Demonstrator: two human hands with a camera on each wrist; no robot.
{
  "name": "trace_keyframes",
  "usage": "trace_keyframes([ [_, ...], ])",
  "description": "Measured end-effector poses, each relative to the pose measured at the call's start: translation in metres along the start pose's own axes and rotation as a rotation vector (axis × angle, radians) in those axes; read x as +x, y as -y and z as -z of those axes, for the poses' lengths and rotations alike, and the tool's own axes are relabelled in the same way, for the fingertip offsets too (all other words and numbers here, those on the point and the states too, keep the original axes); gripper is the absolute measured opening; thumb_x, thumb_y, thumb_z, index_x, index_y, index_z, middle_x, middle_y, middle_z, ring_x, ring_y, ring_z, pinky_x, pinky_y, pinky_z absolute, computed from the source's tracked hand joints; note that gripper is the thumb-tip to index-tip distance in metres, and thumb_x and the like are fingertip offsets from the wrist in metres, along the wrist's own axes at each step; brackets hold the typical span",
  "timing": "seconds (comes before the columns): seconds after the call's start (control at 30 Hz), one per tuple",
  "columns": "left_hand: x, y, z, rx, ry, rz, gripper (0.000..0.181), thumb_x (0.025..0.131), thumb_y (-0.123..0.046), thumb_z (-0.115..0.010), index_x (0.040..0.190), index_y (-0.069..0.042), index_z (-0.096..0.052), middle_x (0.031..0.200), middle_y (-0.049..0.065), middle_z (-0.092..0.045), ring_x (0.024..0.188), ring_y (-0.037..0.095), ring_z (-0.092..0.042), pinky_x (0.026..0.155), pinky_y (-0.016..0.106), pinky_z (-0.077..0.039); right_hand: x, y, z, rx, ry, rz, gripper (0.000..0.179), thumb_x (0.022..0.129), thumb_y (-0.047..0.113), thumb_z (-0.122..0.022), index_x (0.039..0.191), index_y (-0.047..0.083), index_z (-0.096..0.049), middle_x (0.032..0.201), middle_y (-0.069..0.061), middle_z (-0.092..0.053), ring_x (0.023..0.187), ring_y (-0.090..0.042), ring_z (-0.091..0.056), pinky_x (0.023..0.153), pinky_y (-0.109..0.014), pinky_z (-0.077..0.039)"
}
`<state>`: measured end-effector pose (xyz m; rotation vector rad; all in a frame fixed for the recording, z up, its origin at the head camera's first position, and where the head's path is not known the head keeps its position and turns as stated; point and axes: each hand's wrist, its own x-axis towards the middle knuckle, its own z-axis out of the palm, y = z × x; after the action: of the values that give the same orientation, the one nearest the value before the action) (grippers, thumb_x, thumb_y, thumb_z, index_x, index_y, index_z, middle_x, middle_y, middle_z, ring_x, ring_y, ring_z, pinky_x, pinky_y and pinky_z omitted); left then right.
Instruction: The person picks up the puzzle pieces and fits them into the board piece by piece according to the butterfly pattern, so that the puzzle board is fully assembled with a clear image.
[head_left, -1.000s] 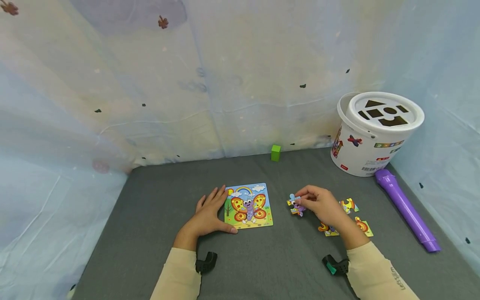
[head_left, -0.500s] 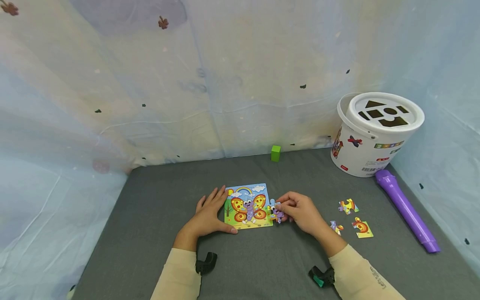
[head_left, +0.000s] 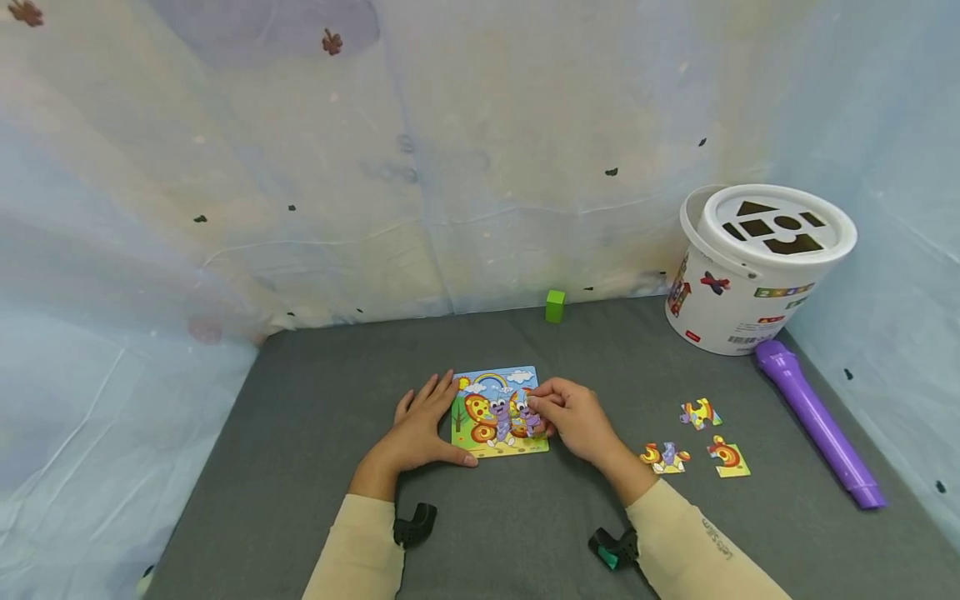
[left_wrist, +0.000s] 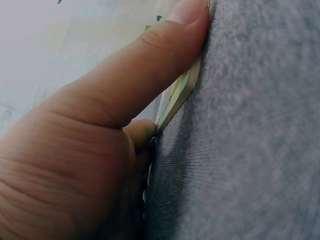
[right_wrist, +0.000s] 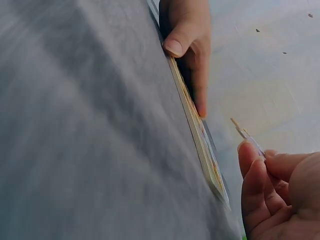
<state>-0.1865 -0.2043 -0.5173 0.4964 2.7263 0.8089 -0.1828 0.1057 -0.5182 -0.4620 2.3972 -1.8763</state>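
Note:
A square puzzle board (head_left: pixel 463 429) with a butterfly picture lies flat on the dark grey cloth. My left hand (head_left: pixel 416 433) rests at its left side, fingers spread and straight, thumb along the near edge. Over the right half of the board, my right hand (head_left: pixel 576 421) pinches a purple-and-yellow puzzle piece (head_left: pixel 527 415) between thumb and fingertips. In the right wrist view this puzzle piece (right_wrist: pixel 249 138) appears edge-on and raised clear of the board (right_wrist: pixel 192 122). Part of the butterfly's right wing is hidden behind piece and fingers.
Right of my right hand lie loose puzzle pieces: a yellow one (head_left: pixel 701 413), an orange-spiral corner (head_left: pixel 729 457) and a purple-footed one (head_left: pixel 666 458). A purple stick (head_left: pixel 821 425) lies beyond them. A white bucket (head_left: pixel 750 300) and a green block (head_left: pixel 554 307) stand at the back.
My right hand has carried the pinched puzzle piece leftward from beside the loose pieces to over the board's right half. The left hand and the board have stayed in place.

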Motion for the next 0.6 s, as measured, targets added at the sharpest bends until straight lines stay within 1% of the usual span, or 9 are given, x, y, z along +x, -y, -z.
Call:
trace_keyframes([
  [0.07, 0.000, 0.000, 0.000, 0.001, 0.001, 0.003, 0.139, 0.071, -0.067, -0.097, 0.176, -0.017, -0.021, 0.182, -0.002, -0.006, 0.166, 0.025, 0.002, 0.126, 0.062, 0.007, 0.003, 0.001, -0.006, -0.001, -0.008, 0.007, 0.013, 0.109, 0.013, -0.070, 0.112, 0.003, -0.078, 0.082, -0.006, -0.076, 0.064, -0.027, -0.068, 0.058, -0.034, -0.059],
  [0.13, 0.000, 0.000, 0.000, 0.001, 0.001, 0.003, 0.139, 0.071, -0.068, -0.097, 0.176, -0.017, -0.021, 0.182, -0.002, -0.006, 0.166, 0.024, 0.002, 0.126, 0.061, 0.007, 0.006, 0.001, -0.011, 0.001, -0.008, -0.002, 0.014, 0.110, 0.013, -0.069, 0.112, 0.003, -0.078, 0.083, -0.007, -0.076, 0.064, -0.026, -0.069, 0.058, -0.033, -0.058],
  [0.27, 0.001, -0.001, -0.001, 0.002, -0.001, -0.005, 0.139, 0.071, -0.069, -0.096, 0.176, -0.017, -0.021, 0.182, -0.002, -0.006, 0.166, 0.025, 0.001, 0.126, 0.061, 0.006, 0.010, 0.002, -0.023, 0.034, 0.003, -0.048, 0.015, 0.110, 0.008, -0.068, 0.118, -0.001, -0.075, 0.087, -0.007, -0.075, 0.068, -0.025, -0.071, 0.061, -0.033, -0.061],
  [0.37, 0.001, 0.000, -0.001, 0.001, -0.004, -0.009, 0.138, 0.071, -0.068, -0.096, 0.176, -0.017, -0.021, 0.182, -0.002, -0.006, 0.166, 0.024, 0.001, 0.126, 0.061, 0.006, 0.012, 0.004, -0.031, 0.044, 0.000, -0.078, 0.016, 0.108, 0.003, -0.069, 0.121, -0.003, -0.074, 0.089, -0.008, -0.074, 0.069, -0.025, -0.073, 0.061, -0.034, -0.063],
  [0.5, 0.001, 0.000, -0.001, -0.005, -0.005, -0.007, 0.138, 0.071, -0.068, -0.097, 0.176, -0.018, -0.021, 0.182, -0.003, -0.006, 0.166, 0.023, 0.001, 0.126, 0.060, 0.007, 0.014, 0.006, -0.040, 0.026, -0.026, -0.093, 0.015, 0.106, 0.002, -0.071, 0.120, -0.002, -0.074, 0.090, -0.009, -0.074, 0.070, -0.024, -0.074, 0.060, -0.033, -0.063],
  [0.6, 0.001, 0.000, -0.001, -0.003, -0.004, -0.006, 0.138, 0.071, -0.068, -0.096, 0.176, -0.018, -0.021, 0.182, -0.003, -0.006, 0.166, 0.024, 0.001, 0.126, 0.061, 0.006, 0.014, 0.007, -0.043, -0.016, -0.044, -0.084, 0.016, 0.106, 0.005, -0.071, 0.121, -0.003, -0.074, 0.091, -0.008, -0.074, 0.070, -0.020, -0.073, 0.060, -0.032, -0.062],
])
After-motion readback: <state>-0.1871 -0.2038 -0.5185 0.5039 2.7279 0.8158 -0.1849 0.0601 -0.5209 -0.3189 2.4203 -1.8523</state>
